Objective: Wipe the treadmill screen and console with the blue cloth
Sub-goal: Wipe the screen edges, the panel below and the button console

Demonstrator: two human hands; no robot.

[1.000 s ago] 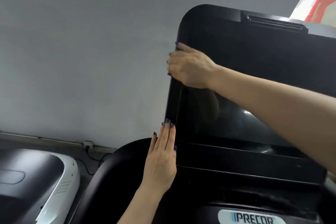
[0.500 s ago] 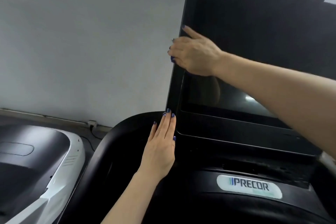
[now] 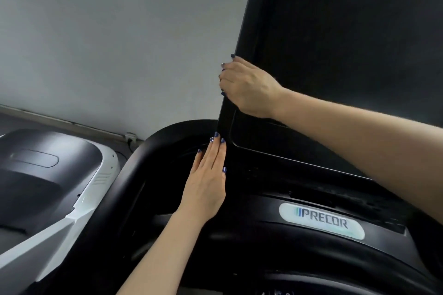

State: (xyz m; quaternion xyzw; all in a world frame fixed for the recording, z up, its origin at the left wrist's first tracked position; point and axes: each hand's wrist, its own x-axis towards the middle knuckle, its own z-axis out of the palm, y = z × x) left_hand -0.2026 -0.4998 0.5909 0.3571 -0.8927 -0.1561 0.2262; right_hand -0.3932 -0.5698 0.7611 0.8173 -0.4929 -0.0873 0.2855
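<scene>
- Oddly, no blue cloth in view; cannot tell where it is.
- Right hand (image 3: pixel 249 86): fingers curled round left edge of the treadmill screen (image 3: pixel 335 55), gripping the bezel.
- Left hand (image 3: pixel 208 179): flat, fingers straight, tips touching the frame's lower left corner; holds nothing.
- Judgement: brace the panel with one hand, fetch the cloth, wipe top down, then the console (image 3: pixel 275 258).

Grey floor (image 3: pixel 14 117) under black treadmill (image 3: pixel 311 258) and neighbouring white-shelled machine (image 3: pixel 79 203).
</scene>
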